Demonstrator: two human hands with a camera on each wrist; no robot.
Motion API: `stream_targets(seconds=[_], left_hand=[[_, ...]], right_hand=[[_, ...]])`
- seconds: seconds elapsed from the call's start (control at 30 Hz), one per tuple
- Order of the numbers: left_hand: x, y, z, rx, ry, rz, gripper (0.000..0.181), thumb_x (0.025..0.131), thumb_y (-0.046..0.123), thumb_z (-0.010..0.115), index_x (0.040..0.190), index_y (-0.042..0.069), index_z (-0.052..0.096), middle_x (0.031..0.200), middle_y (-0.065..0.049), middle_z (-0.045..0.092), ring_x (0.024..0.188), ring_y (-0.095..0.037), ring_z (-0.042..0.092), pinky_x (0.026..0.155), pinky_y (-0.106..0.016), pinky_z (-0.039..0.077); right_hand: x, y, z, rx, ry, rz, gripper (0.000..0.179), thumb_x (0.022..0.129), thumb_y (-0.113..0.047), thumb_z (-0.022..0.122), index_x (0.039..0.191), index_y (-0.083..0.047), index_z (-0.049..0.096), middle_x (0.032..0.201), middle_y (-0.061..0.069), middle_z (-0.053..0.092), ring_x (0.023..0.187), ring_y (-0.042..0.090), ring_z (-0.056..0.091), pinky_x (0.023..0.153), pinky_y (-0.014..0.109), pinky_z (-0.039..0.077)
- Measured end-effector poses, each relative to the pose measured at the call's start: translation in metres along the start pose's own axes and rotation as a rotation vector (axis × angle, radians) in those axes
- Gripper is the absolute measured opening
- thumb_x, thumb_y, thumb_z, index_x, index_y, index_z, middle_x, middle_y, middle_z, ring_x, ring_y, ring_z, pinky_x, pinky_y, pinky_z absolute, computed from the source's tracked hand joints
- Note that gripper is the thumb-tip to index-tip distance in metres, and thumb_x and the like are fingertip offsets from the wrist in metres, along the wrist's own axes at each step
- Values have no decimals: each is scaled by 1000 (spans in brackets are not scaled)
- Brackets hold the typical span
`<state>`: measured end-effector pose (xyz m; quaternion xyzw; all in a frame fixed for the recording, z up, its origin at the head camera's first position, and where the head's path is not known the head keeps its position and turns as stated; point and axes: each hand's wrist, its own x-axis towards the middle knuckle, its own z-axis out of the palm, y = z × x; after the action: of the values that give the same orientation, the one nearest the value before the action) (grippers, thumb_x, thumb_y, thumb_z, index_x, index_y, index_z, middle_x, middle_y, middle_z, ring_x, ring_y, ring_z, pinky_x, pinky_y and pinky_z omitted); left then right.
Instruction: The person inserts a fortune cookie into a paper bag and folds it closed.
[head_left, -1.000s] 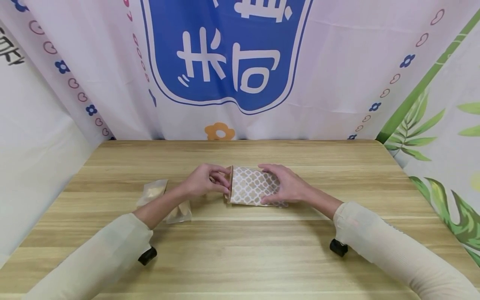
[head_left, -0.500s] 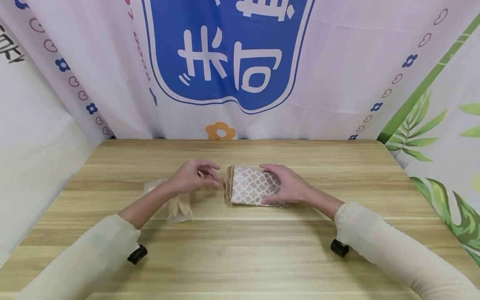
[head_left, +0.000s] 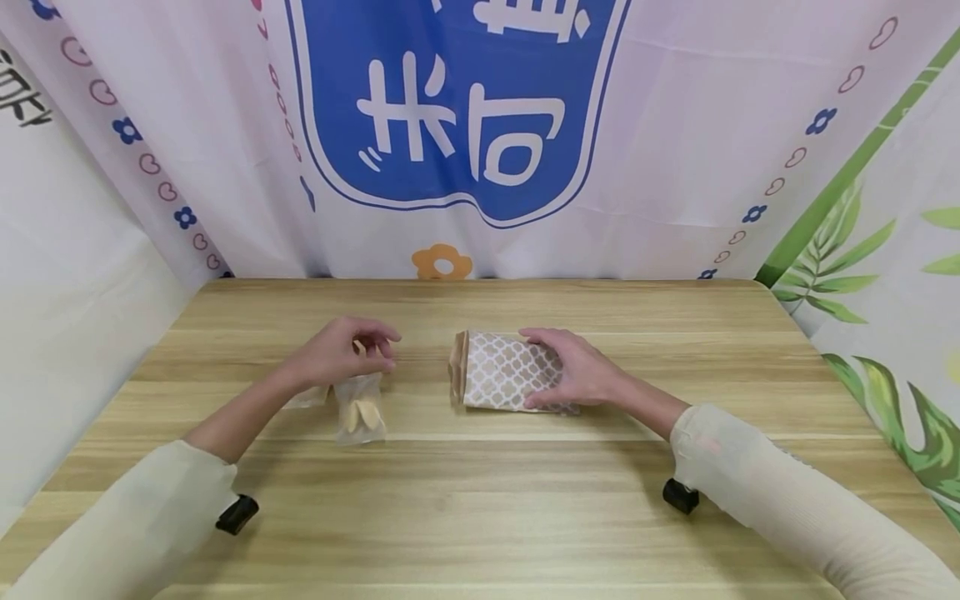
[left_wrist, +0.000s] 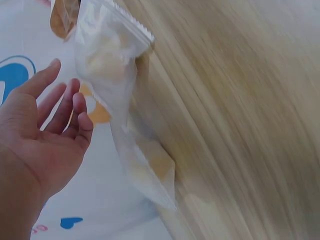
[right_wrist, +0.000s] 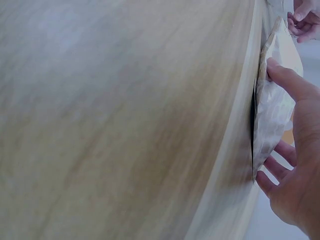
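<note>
A paper bag point(head_left: 498, 372) with a white lattice pattern lies flat on the table, its brown folded mouth facing left. My right hand point(head_left: 577, 369) holds its right end, thumb on the near edge and fingers on the far edge. Left of the bag, my left hand point(head_left: 341, 354) hovers with loosely bent fingers and holds nothing. Below it lies a frosted plastic packet point(head_left: 362, 414) with pale yellow folded pieces inside. A second packet point(head_left: 306, 400) is mostly hidden under that hand; the left wrist view shows both, one packet point(left_wrist: 107, 57) nearer the bag.
The wooden table point(head_left: 480, 517) reaches back to a white printed curtain point(head_left: 675, 167) with a blue emblem. A black clip-like piece point(head_left: 237, 514) hangs at the left sleeve, and another black piece point(head_left: 680, 496) at the right sleeve.
My left hand has let go of the bag's brown mouth and moved left, over the packets, uncovering the nearer one. My right hand and the bag have stayed in place.
</note>
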<state>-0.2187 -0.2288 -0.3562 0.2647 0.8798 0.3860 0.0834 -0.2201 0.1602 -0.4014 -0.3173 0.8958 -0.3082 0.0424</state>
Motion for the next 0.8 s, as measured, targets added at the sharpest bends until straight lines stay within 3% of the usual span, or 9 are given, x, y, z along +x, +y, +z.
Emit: stream_targets(seconds=[0.4, 0.8], left_hand=[[-11, -8, -12, -45, -154, -36, 27, 95, 2, 73, 119, -11, 70, 99, -9, 76, 91, -17, 68, 77, -26, 56], [-7, -8, -7, 13, -133, -11, 28, 92, -6, 73, 118, -13, 69, 95, -9, 75, 88, -21, 68, 75, -28, 57]], right_hand=[[-1, -2, -1, -5, -3, 4, 105, 71, -44, 94, 154, -4, 45, 156, 17, 48, 144, 38, 43, 120, 57, 31], [-1, -2, -1, -7, 1, 13, 104, 71, -45, 94, 154, -5, 45, 156, 17, 49, 144, 39, 43, 120, 58, 31]])
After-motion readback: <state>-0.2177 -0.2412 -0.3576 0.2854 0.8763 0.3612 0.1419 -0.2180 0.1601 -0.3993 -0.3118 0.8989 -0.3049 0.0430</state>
